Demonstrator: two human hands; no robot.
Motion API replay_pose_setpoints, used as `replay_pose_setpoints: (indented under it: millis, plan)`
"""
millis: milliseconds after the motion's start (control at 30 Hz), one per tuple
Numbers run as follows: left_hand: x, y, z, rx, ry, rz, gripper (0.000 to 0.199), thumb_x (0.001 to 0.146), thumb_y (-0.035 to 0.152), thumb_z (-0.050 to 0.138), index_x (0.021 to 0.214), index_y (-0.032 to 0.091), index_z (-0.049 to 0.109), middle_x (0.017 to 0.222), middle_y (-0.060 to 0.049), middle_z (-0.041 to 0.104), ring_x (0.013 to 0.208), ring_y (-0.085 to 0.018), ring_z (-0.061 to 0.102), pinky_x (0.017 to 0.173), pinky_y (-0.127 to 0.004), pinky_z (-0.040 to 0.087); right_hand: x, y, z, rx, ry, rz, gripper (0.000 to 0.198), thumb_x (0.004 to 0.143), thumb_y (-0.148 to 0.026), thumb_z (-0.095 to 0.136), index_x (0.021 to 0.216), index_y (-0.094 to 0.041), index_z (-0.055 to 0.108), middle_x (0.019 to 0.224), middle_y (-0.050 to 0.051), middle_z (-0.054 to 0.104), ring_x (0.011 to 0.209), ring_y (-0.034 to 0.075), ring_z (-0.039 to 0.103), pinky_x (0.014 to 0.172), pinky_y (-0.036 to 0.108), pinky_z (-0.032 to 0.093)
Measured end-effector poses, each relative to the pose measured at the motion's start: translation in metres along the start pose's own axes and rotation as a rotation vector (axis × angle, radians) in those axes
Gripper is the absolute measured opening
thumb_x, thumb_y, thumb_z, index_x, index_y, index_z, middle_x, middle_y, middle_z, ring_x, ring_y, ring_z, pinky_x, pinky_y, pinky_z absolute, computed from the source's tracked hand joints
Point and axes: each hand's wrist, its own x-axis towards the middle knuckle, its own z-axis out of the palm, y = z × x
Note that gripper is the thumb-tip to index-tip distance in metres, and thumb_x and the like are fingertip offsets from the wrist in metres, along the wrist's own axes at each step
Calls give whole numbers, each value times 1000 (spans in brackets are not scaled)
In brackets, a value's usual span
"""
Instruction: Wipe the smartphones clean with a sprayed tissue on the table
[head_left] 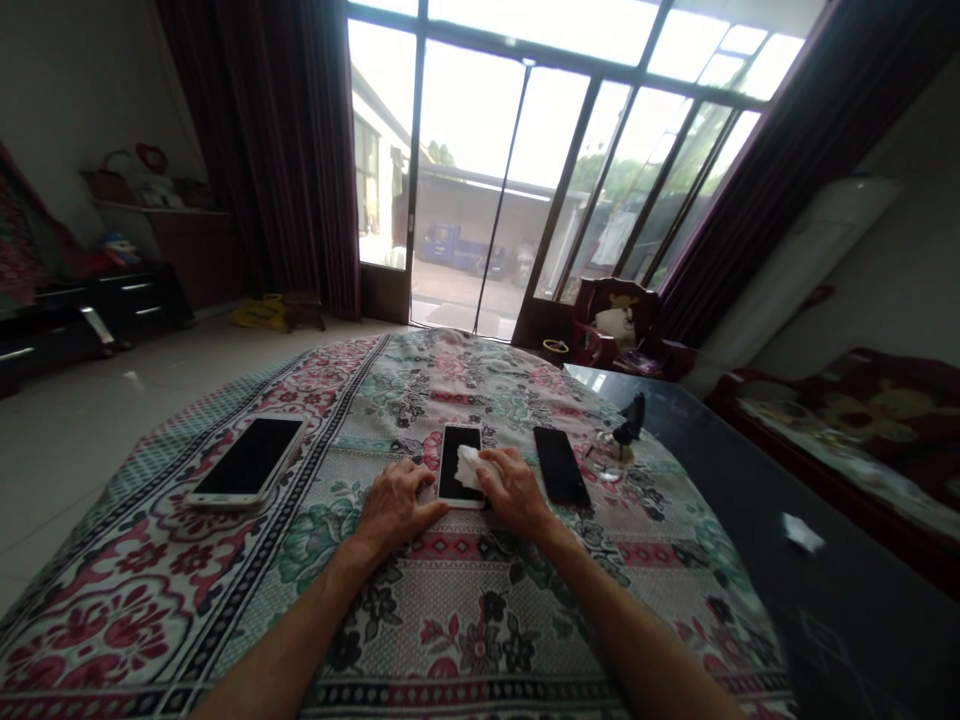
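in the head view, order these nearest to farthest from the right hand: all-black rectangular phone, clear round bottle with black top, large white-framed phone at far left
From the right hand:
1. All-black rectangular phone, just to its right
2. Clear round bottle with black top, farther right
3. Large white-framed phone, across on the left, past the left hand

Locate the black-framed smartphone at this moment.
In the head view, the black-framed smartphone lies right of centre on the patterned tablecloth, between the right hand and the clear bottle.
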Motion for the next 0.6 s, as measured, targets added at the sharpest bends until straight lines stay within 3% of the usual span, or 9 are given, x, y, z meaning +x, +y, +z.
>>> replay_pose_setpoints:
  millis: [167,300,433,600]
  plan:
    - [0,0,0,7,-3,6,29,77,42,73,98,22,71,95,-5,63,98,-24,58,90,-34,44,5,4,2,43,23,111,30,82,-15,46,105,-18,66,102,9,68,93,20,64,85,33,50]
    - [-1,2,0,14,13,2,38,76,40,73,107,18,69,97,-8,63,97,-26,58,91,-37,46,3,10,0,75,26,133,24,84,-22,49,100,-17,67,99,9,69,87,20,65,82,33,51]
    - [-3,2,3,-26,91,92,58,77,30,71,132,20,56,110,-9,61,106,-27,55,97,-40,45,-1,8,-1,50,51,48,24,80,-18,50,98,-19,67,99,9,69,92,21,64,87,34,49]
    - [-4,2,8,-41,78,200,50,82,29,65,132,28,58,128,-9,55,113,-27,53,101,-42,45,-1,14,5,160,123,134,26,81,-18,46,97,-19,66,98,7,69,89,21,64,82,34,52]
